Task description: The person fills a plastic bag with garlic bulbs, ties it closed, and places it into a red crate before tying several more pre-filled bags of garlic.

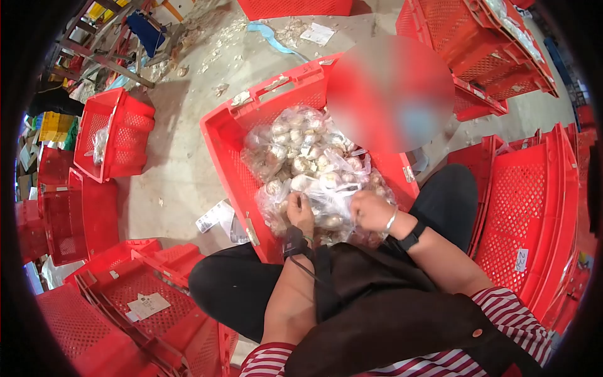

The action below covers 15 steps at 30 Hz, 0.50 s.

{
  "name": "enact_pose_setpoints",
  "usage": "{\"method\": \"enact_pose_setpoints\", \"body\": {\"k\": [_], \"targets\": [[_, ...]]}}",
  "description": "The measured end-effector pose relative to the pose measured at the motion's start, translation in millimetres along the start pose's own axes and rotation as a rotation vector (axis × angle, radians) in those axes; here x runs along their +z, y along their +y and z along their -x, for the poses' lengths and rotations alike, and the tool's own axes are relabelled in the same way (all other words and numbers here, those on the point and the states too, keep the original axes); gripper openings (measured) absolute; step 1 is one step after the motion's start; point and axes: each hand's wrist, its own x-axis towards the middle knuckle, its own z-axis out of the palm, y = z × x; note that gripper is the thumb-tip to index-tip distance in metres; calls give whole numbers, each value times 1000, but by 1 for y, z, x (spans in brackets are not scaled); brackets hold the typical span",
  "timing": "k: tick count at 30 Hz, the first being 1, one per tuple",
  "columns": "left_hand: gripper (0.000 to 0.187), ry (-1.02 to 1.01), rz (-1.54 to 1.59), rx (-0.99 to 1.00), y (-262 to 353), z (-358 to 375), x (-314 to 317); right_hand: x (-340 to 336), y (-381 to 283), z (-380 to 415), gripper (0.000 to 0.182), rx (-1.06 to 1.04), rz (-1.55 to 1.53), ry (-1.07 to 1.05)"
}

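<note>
Directly in front of me, a red plastic crate (221, 141) holds several clear plastic bags of garlic (301, 135), pale bulbs showing through the film. At the crate's near end, my left hand (301, 212) is closed in a pinch on a clear plastic bag (333, 202). Opposite it, my right hand (373, 212) has its fingers curled on the white, bunched part of the same bag. The bag's film is stretched between the two hands. Some fingertips are hidden by the hands and plastic.
Stacked red crates stand at the right (521, 213) and lower left (125, 308). Another red crate (129, 135) sits at left. Papers (220, 220) and garlic skins lie on the concrete floor (169, 163). A blurred patch covers the crate's far right corner.
</note>
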Motion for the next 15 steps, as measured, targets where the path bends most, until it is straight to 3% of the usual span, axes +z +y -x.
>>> {"method": "enact_pose_setpoints", "body": {"k": [2,3,7,9,10,13,15], "targets": [[8,-73,-29,24,21,6,2,-4,-26,12,3,-372,-75,-80],[9,-153,-47,53,28,9,3,1,-31,17,3,-370,-81,-81],[11,-215,-121,23,-2,12,0,11,-26,17,17,-235,-15,-266],[12,-194,-133,33,-3,12,1,22,-20,5,27,157,-137,-204],[13,-208,-131,29,-2,12,1,27,-14,0,35,217,-222,-82],[13,-204,-150,74,-11,10,1,33,-4,-13,27,252,-226,87],[13,-182,-171,121,-15,10,-1,33,-4,-13,18,200,-197,88]]}}
